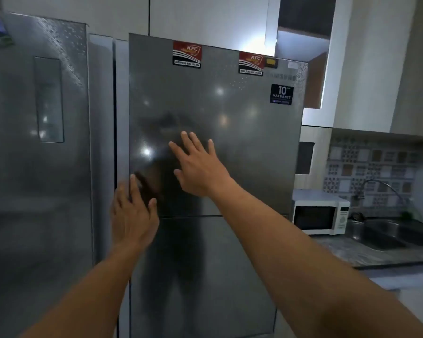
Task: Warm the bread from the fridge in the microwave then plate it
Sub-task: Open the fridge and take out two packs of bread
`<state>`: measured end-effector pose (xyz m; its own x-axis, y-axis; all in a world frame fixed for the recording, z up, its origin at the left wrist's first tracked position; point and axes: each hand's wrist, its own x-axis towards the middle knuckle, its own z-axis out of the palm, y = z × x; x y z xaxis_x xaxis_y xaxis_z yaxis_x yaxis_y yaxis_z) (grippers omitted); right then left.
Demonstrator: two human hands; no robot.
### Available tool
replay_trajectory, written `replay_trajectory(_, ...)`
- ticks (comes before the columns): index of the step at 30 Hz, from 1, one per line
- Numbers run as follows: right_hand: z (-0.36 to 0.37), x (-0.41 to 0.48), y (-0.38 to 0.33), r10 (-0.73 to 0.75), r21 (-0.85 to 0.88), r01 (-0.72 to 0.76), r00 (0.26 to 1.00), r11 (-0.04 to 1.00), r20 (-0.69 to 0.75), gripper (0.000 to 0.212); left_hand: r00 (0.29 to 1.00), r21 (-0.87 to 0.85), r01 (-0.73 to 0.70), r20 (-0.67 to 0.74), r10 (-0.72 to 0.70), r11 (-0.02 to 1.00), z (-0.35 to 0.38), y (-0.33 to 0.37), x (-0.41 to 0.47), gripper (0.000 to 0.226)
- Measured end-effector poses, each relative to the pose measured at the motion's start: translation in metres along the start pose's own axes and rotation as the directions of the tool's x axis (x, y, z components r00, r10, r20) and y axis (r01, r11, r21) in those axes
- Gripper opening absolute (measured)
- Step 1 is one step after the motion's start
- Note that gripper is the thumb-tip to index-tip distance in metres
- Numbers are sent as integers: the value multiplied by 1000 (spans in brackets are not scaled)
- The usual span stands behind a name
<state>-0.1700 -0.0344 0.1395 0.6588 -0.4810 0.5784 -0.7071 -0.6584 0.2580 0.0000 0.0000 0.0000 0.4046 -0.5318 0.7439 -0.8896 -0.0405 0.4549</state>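
A grey steel fridge (242, 142) fills the middle of the view, its upper door shut, with two red stickers near the top. My right hand (198, 167) is spread flat against the upper door. My left hand (132, 215) reaches with fingers apart to the door's left edge, near the seam above the lower door (205, 276). Neither hand holds anything. A white microwave (320, 215) stands on the counter to the right of the fridge, its door shut. The bread is not in sight.
A second steel fridge (34, 167) stands close on the left. Right of the microwave are a steel sink (388, 235) with a curved tap (381, 186), a dark counter (376, 257) and a patterned tile wall. Pale cabinets hang above.
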Motion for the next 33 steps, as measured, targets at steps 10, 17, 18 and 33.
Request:
replay_trajectory(10, 26, 77, -42, -107, -231, 106, 994, 967, 7, 71, 972, -346, 235, 109, -210, 908, 31, -44, 11, 32)
replay_trajectory(17, 21, 101, -57, -196, -340, 188, 981, 921, 11, 47, 978, -386, 203, 116, -171, 900, 33, -57, 9, 36)
replay_trajectory(18, 20, 100, -59, -188, -340, 180, 982, 923, 10, 46, 976, -384, 210, 142, -167, 899, 31, -58, 10, 38)
replay_trajectory(33, 18, 90, -75, -90, -254, 101, 994, 962, 54, 57, 958, -369, 244, 236, -163, 897, 15, -60, 11, 40)
